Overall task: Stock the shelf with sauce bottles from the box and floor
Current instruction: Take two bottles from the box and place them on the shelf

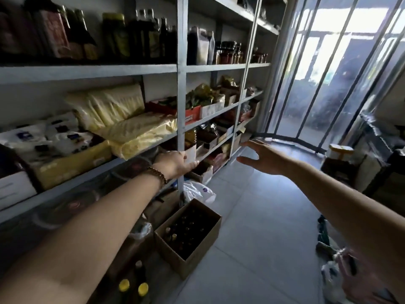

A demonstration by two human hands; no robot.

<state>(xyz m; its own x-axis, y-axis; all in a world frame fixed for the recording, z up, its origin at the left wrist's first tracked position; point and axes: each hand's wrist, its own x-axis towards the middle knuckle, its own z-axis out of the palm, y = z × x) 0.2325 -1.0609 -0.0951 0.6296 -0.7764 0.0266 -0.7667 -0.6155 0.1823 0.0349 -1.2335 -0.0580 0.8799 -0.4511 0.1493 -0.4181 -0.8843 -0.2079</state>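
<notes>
My left hand [175, 163] reaches to the low shelf beside the grey shelf upright [181, 102] and grips an amber sauce bottle [190, 137] with a white label around its lower part. My right hand [264, 159] hovers in the air to the right, fingers spread, holding nothing. On the floor below stands an open cardboard box [197, 257] filled with several dark bottles. Two yellow-capped bottles [133, 287] stand on the floor at the bottom edge, beside a dark-capped one.
The upper shelves hold dark bottles [140, 36] and jars [229, 54]; yellow bags [122, 119] and cartons fill the middle shelves. A white plastic bag [198, 190] lies by the upright. Clear strip curtains [324, 73] hang at the right, with boxes [341, 159] and clutter on the floor.
</notes>
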